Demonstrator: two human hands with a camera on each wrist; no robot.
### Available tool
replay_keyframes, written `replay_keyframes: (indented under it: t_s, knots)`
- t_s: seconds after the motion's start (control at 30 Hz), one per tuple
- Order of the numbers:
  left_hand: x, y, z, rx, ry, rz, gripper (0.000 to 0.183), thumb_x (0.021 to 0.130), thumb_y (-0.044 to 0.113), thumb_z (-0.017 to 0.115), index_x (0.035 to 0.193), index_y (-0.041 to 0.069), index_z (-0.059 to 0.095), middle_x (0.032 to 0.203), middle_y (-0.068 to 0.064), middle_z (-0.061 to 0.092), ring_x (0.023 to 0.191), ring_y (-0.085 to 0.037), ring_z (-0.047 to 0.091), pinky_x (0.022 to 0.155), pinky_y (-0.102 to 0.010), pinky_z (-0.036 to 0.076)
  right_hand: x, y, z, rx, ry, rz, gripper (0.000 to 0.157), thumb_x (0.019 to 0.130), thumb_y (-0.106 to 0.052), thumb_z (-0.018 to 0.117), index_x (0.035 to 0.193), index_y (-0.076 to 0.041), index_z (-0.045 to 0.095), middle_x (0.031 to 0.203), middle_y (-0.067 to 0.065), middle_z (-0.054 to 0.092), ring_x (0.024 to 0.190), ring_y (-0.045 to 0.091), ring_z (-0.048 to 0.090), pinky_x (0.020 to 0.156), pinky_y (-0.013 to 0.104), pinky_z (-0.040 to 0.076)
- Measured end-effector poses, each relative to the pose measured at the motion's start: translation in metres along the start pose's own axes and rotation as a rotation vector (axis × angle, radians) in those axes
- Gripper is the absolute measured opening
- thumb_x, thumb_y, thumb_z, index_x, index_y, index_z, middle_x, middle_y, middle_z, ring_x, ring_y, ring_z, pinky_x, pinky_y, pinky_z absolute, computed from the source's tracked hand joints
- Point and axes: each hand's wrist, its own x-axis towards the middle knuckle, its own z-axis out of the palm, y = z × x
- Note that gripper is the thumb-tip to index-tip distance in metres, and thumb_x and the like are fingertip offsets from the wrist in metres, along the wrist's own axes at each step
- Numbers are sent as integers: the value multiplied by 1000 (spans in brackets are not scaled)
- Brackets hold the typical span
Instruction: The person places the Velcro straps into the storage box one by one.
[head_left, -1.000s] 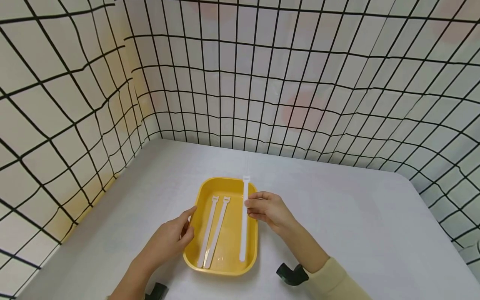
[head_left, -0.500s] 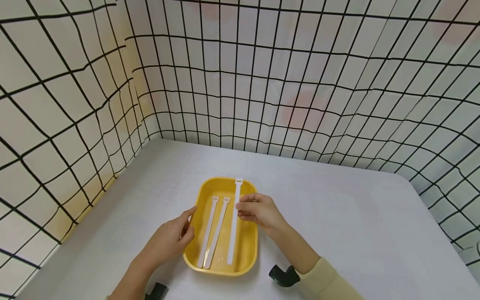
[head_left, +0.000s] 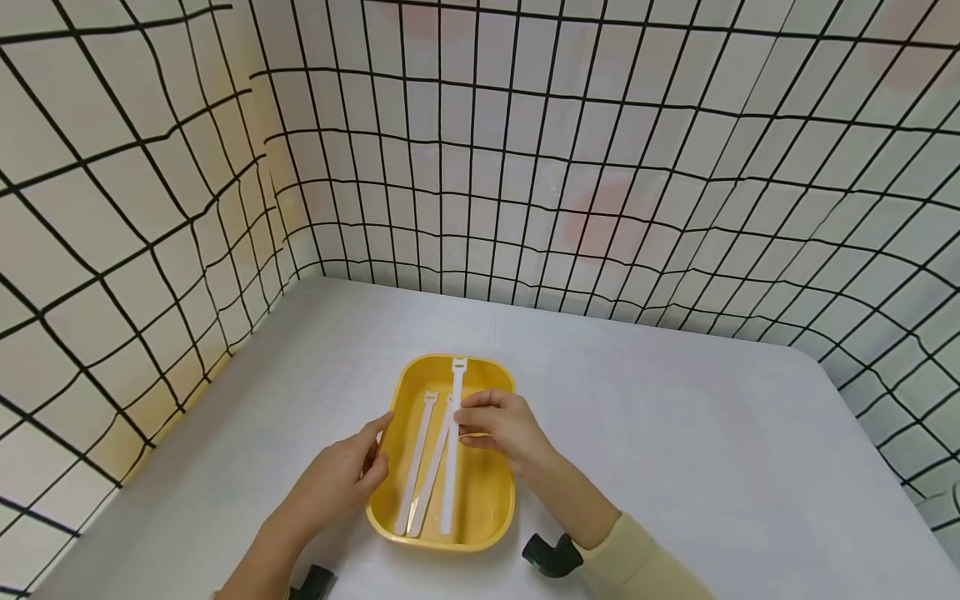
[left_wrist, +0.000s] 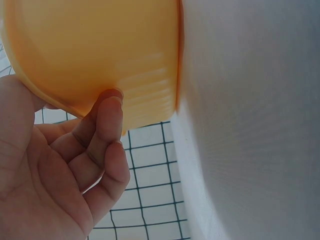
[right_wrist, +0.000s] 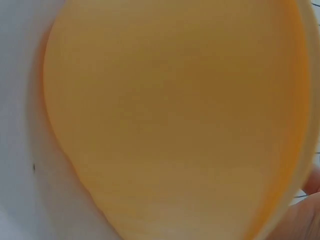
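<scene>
A yellow plastic tray (head_left: 483,537) stands on the white table. Its left rim is pinched by my left hand (head_left: 341,475); in the left wrist view, curled fingers (left_wrist: 107,122) touch the outer wall. Two white cable straps with slotted heads lie inside, one strap (head_left: 416,462) nearer the left side and another strap (head_left: 431,483) beside it. Over the tray, my right hand (head_left: 506,425) pinches a third white cable strap (head_left: 450,475) near its middle. This held strap crosses over the upper part of the second one in the head view. Mostly the tray's outer wall fills the right wrist view.
Black wire mesh (head_left: 525,183) in front of white sheeting rises behind the table and along both sides. The table surface (head_left: 712,450) extends to the right of the tray. A black fitting (head_left: 552,556) sits at the right wrist, another black fitting (head_left: 315,583) at the left wrist.
My right hand has moved left with its strap, from the tray's right side to the second strap. The left hand has stayed at the rim.
</scene>
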Motion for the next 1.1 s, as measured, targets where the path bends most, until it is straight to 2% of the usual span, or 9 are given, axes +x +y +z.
replay_keyframes:
  t_s: [0.43,0.83,1.1]
  knots:
    - [1,0,0,7,4,6,52,94,12,57,143,3,46,67,10,48,54,-4,41,53,-23,41,3,8,14,27,93,23,21,87,3,64,105,8,55,87,9,59,68,14,60,62,24,55]
    - [1,1,-2,0,2,-11,52,94,12,57,144,3,46,67,9,47,54,-4,41,53,-24,40,6,15,21,-87,117,52,17,84,-1,66,99,2,59,79,2,62,64,11,61,64,26,48]
    - [0,0,-1,1,-1,-21,52,94,13,57,144,5,45,67,8,47,55,-5,41,53,-24,41,9,18,24,-114,148,86,20,83,0,65,101,4,58,81,4,61,63,12,60,60,23,44]
